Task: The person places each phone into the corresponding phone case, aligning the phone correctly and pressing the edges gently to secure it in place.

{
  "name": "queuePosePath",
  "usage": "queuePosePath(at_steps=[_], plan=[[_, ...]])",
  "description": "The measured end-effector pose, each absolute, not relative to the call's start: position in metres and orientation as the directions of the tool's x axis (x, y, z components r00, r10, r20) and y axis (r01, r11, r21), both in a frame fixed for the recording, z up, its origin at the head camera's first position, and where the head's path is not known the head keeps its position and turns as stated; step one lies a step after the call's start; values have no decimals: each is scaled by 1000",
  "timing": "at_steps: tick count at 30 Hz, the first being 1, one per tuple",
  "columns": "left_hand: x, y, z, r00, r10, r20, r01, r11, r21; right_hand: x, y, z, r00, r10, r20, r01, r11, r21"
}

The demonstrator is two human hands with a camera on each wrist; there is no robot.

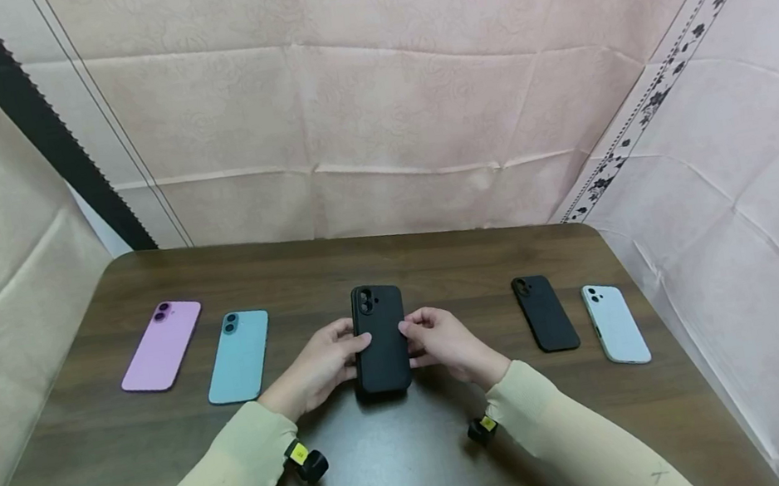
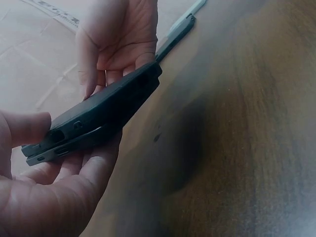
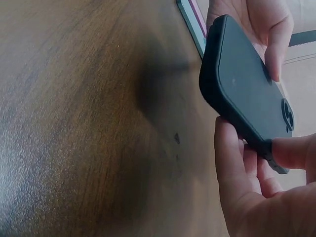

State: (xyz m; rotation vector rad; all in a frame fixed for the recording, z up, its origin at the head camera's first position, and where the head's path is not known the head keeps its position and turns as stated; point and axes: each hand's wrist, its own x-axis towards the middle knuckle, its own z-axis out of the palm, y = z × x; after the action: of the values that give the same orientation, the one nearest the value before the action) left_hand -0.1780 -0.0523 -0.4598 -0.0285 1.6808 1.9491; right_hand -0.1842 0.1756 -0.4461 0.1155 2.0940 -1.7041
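Both hands hold a black phone (image 1: 383, 353) slightly above the middle of the wooden table, its camera side up and its camera end pointing away. My left hand (image 1: 317, 367) grips the left edge, thumb on the top face and fingers underneath. On the opposite edge, my right hand (image 1: 454, 347) pinches in the same manner. Seen from the left wrist, the black phone (image 2: 103, 106) has two dark layers along its side, with a seam between them; whether these are two pieces cannot be told. From the right wrist, its back (image 3: 247, 79) looks smooth and matte.
To the left lie a purple phone (image 1: 161, 347) and a light blue phone (image 1: 239, 358). On the right are another black phone (image 1: 545, 314) and a white phone (image 1: 616, 324). Pale cloth (image 1: 343, 132) hangs behind the wooden table (image 1: 438, 261) and at both sides.
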Motion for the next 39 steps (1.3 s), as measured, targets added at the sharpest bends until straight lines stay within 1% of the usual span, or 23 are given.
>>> queuePosePath(at_steps=[9, 18, 24, 39], plan=[[-178, -55, -462, -850, 393, -350, -406, -68, 911, -184, 176, -447, -901, -220, -373, 327, 220, -919], [-176, -56, -463, -882, 320, -347, -356, 30, 934, -185, 177, -447, -900, -204, -385, 346, 204, -916], [-177, -55, -460, -890, 275, -364, -352, 93, 931, -187, 178, -448, -908, -192, -373, 332, 215, -918], [-174, -53, -460, -910, 231, -345, -319, 143, 937, -185, 181, -447, -912, -192, -363, 321, 218, -922]])
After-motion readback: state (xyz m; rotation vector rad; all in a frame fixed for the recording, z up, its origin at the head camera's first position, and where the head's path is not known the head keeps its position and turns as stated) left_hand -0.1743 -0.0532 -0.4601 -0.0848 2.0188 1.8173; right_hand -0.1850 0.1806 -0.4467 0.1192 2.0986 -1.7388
